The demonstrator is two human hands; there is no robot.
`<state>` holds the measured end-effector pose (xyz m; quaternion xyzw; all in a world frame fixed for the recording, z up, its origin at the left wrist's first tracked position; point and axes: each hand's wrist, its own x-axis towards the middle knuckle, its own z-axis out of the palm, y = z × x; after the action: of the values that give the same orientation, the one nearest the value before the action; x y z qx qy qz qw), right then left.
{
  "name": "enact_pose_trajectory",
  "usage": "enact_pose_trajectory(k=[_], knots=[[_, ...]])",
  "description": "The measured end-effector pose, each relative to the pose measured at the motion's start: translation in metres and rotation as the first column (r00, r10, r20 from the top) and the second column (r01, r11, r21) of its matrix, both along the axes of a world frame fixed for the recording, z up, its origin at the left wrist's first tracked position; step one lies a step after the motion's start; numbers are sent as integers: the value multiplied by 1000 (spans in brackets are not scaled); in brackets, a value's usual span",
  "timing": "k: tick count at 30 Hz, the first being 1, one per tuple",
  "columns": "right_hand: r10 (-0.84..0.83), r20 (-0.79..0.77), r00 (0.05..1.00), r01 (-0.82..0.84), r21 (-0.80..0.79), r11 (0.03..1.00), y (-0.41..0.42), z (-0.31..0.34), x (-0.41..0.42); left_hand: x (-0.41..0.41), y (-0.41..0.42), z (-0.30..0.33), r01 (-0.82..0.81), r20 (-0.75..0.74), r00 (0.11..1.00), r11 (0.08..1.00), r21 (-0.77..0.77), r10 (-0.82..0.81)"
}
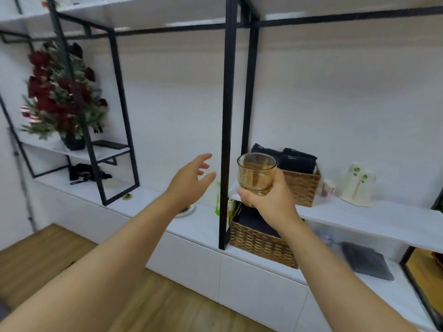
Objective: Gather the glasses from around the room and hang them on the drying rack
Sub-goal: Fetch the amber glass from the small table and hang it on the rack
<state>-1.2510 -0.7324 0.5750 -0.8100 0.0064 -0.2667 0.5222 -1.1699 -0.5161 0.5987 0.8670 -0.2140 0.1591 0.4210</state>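
Fingers [247, 196] of the right hand [271, 200] wrap the amber glass [256, 172] at frame centre, while the left hand [189, 180] hangs spread and empty beside it.

White shelf [374, 219]: wicker basket [302, 188], cream hat [357, 185]. Low counter [196, 226]: second wicker basket [259, 243], dark folded cloth [366, 261].

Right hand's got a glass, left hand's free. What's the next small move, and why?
Probably turn away from the shelves with it: the right hand already grips the clear amber-tinted tumbler upright, the left hand is open and empty, and no drying rack or second glass shows here.
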Motion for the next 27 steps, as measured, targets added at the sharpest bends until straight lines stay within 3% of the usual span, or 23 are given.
enact_pose_trajectory(k=[7,15,21,27], knots=[[289,-40,956,-289,7,957,5,-10,111,46,30,-9,-268,-49,962,963,5,268],[498,-76,864,-492,82,867,81,-36,207,90,108,-28,-497,-74,863,866,52,500],[532,-105,840,-515,156,843,141,-52,289,162,151,-44,-490,-104,865,871,35,491],[485,-96,869,-461,195,866,195,-51,393,269,170,-22,-345,-118,935,934,-88,334]])
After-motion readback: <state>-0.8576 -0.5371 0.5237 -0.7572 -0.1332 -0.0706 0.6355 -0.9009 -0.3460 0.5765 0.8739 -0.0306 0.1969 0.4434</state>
